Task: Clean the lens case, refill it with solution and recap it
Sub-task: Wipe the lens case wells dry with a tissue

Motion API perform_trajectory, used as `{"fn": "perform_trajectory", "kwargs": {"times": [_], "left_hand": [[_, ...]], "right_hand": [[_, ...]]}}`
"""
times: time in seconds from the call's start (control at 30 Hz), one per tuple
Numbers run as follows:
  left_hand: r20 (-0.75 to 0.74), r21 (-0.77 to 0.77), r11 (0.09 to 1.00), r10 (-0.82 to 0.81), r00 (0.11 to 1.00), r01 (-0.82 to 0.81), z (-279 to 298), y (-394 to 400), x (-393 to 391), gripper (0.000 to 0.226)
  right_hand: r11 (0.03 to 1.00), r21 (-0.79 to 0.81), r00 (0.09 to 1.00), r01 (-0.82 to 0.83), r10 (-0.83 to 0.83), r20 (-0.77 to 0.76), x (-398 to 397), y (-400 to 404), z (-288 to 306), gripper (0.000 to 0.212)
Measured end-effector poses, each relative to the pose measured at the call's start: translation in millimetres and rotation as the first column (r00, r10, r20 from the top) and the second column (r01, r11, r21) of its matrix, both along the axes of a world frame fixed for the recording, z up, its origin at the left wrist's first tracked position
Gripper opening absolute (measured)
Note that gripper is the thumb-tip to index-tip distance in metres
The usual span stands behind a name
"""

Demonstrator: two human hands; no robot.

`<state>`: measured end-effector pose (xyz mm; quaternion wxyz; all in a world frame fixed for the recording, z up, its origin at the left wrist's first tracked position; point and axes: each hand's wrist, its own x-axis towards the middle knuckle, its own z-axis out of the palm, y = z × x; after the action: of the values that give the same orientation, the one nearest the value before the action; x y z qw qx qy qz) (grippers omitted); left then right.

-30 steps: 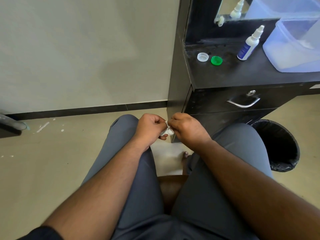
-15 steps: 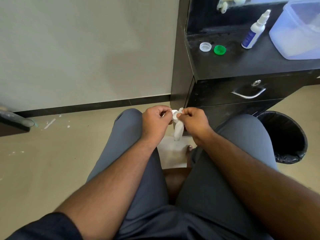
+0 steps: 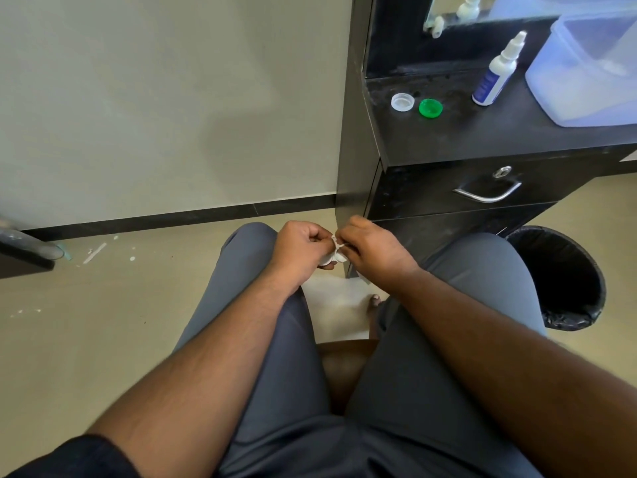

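From my head camera, my left hand (image 3: 299,248) grips the white lens case (image 3: 331,259) above my knees, and my right hand (image 3: 374,248) pinches a bit of white tissue (image 3: 337,246) against it. The desk (image 3: 482,146) edge stands just beyond my right hand; open floor (image 3: 103,322) lies to my left. On the desk I count two caps, one clear (image 3: 402,102) and one green (image 3: 430,108), one bottle (image 3: 496,72) and one tub (image 3: 586,63). One bin (image 3: 565,281) sits by my right knee.

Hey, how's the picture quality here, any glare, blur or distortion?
Head view: even daylight, sharp overall; wide-angle bending tilts the black cabinet; the lens case, between left hand and right hand, is small and washed out.
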<state>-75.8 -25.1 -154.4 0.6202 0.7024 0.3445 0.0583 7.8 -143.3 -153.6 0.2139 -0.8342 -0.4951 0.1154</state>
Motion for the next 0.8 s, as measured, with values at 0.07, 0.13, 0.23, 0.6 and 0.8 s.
{"fn": "perform_trajectory", "kwargs": {"times": [0.07,0.13,0.23,0.6,0.8], "left_hand": [[0.012,0.017,1.000,0.007,1.000,-0.007,0.6,-1.1,0.2,0.021],[0.017,0.025,0.999,0.032,0.999,-0.033,0.4,-2.6,1.2,0.017],[0.005,0.002,0.999,0.053,0.999,-0.053,-1.1,-3.9,2.9,0.010],[-0.331,-0.047,0.969,-0.244,0.911,0.242,-3.0,11.4,5.7,0.013],[-0.234,-0.071,0.987,-0.156,0.960,0.143,-6.1,13.3,8.0,0.008]], "right_hand": [[1.000,-0.003,1.000,0.022,-0.022,0.009,0.7,0.0,0.4,0.015],[0.992,0.012,0.991,0.128,-0.127,-0.043,1.1,0.5,-0.8,0.012],[0.962,0.025,0.954,0.272,-0.266,-0.139,0.2,1.6,-4.6,0.007],[0.994,-0.108,0.990,-0.027,0.042,0.137,-1.7,-0.2,-9.6,0.019],[0.978,0.012,0.977,0.209,-0.209,-0.054,-1.0,3.7,-7.6,0.012]]}}
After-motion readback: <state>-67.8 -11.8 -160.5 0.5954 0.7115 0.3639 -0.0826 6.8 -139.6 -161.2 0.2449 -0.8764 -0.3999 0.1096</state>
